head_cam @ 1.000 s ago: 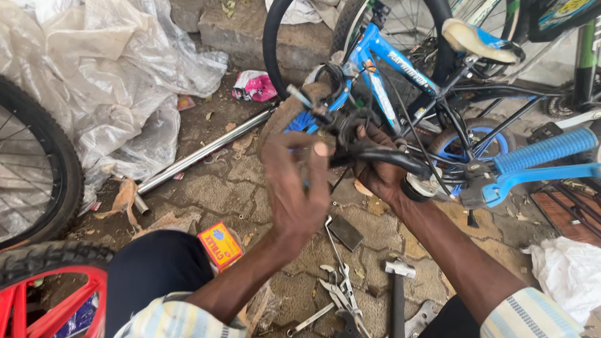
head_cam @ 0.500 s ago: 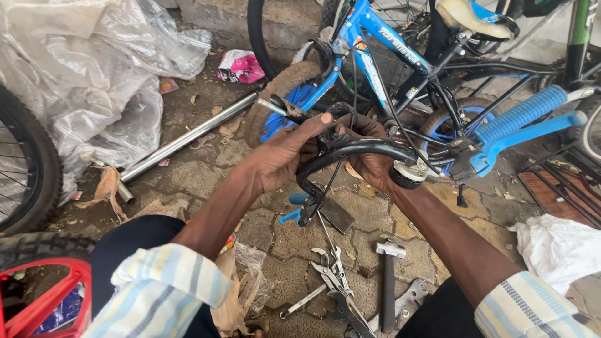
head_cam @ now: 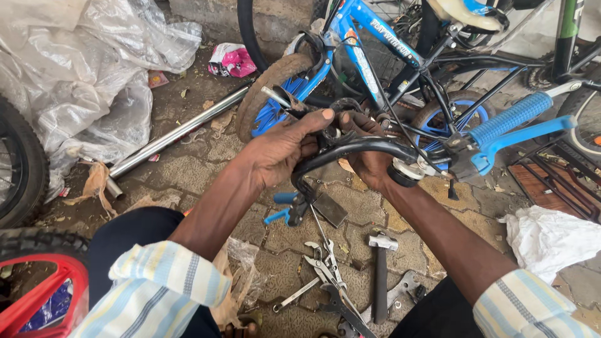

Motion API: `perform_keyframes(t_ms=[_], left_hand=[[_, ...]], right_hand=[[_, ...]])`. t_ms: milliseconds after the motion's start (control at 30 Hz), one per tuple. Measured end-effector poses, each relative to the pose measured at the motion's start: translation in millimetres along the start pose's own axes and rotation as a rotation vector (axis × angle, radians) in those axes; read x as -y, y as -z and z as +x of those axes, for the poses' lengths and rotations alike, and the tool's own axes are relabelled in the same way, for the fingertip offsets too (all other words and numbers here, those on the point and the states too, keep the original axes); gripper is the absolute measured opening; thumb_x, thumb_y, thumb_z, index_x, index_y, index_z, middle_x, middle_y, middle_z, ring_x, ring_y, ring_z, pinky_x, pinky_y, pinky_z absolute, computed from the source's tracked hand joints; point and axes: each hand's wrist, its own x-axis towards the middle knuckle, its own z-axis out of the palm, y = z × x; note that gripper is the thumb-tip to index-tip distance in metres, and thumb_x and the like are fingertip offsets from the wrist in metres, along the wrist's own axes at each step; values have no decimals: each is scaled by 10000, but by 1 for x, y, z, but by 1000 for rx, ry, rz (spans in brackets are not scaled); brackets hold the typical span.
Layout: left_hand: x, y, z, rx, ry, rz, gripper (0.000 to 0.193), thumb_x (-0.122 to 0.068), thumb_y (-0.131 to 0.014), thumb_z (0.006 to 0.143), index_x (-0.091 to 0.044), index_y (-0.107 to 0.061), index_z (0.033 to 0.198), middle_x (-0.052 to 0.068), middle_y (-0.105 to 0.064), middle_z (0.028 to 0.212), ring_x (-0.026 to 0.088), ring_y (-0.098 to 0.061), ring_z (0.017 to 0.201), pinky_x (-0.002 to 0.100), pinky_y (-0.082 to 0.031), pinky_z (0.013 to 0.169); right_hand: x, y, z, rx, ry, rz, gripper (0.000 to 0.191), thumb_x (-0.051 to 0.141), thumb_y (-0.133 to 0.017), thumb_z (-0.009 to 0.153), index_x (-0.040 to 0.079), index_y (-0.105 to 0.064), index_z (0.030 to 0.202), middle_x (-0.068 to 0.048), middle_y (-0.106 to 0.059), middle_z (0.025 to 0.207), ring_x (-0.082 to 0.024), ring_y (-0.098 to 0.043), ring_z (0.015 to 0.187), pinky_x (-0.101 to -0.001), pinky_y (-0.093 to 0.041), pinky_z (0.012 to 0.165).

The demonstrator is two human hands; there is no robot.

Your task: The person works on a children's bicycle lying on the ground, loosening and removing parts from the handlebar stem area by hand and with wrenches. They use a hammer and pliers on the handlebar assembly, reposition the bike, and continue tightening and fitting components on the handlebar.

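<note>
Both my hands grip a black handlebar [head_cam: 357, 150] at the centre of the view, above the paving. My left hand [head_cam: 282, 150] clasps its stem end, thumb stretched along the top; my right hand [head_cam: 369, 156] wraps the bar from behind. A blue grip [head_cam: 510, 117] and blue lever [head_cam: 519, 141] stick out to the right. Behind stands a blue bicycle [head_cam: 369, 50]. A pink packet [head_cam: 231, 61] lies by the wall, clear plastic sheeting [head_cam: 81, 69] left of it. A metal tube [head_cam: 181, 134] lies on the left; a hammer [head_cam: 380, 269] and spanners [head_cam: 325, 275] lie below my hands.
</note>
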Motion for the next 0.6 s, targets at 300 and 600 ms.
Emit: perform_keyframes(t_ms=[300,600], left_hand=[[-11,-8,-13,-45,-314,443,634,-256,-922,727,-18,-640,1242,131,-764,1049,237,-744,904,429,-628,834],[19,-17,-31,-295,-492,1448,681,-133,-889,636,-46,-571,1232,196,-646,1181,423,-712,911,522,-582,789]], right_hand=[[-35,49,-23,304,-621,-1384,269,181,-529,1004,87,-707,1183,-102,-755,1060,-231,-724,918,-387,-623,788],[-69,3,-101,1009,-771,-1724,494,384,-647,959,160,-575,1394,-112,-643,1355,-320,-594,1256,-471,-464,1059]])
